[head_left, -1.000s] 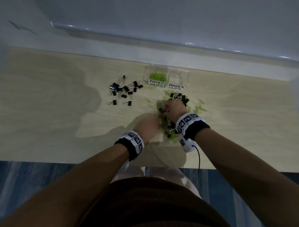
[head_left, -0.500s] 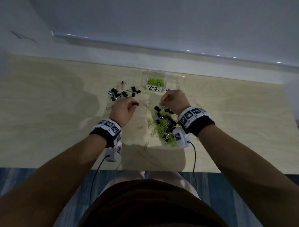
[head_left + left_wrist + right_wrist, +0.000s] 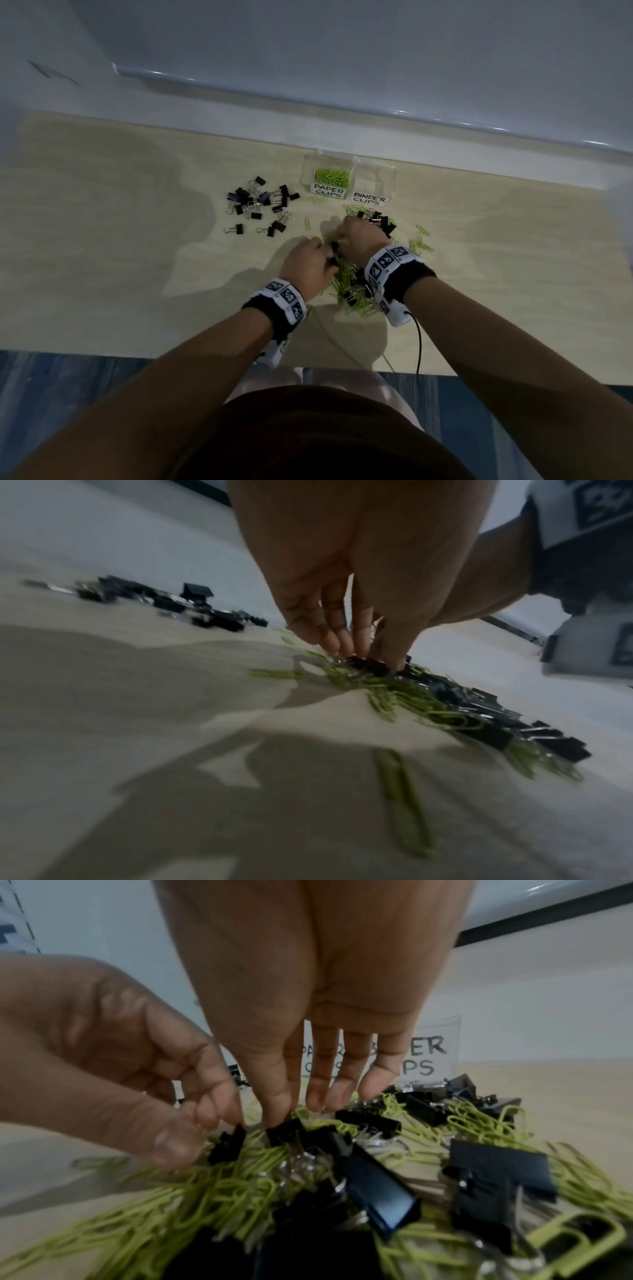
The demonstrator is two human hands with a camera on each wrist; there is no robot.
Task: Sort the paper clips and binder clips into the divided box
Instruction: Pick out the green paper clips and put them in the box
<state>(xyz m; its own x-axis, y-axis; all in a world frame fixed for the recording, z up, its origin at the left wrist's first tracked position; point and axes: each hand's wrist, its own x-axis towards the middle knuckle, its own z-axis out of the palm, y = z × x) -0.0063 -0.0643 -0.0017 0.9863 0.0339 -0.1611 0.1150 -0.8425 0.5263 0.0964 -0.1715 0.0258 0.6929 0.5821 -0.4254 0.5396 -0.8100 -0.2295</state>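
A clear divided box (image 3: 390, 173) stands at the table's far side. Its left half, labelled PAPER CLIPS, holds green paper clips (image 3: 331, 176). The half labelled BINDER CLIPS shows no clips. A mixed pile (image 3: 356, 291) of green paper clips and black binder clips lies below the box, and both hands are down in it. My left hand (image 3: 205, 1123) pinches a small black binder clip (image 3: 227, 1144) at the pile's left edge. Beside it, my right hand (image 3: 284, 1115) has thumb and forefinger on another black binder clip (image 3: 284, 1130).
A separate heap of black binder clips (image 3: 260, 205) lies left of the box. Loose green paper clips (image 3: 423, 236) are scattered to the right of the pile. The table's near edge (image 3: 137, 353) runs just under my forearms, and a wall borders the far side.
Half a second ago my left hand was out by the left heap of binder clips and my right hand was up at the box. Both have come back down to the mixed pile.
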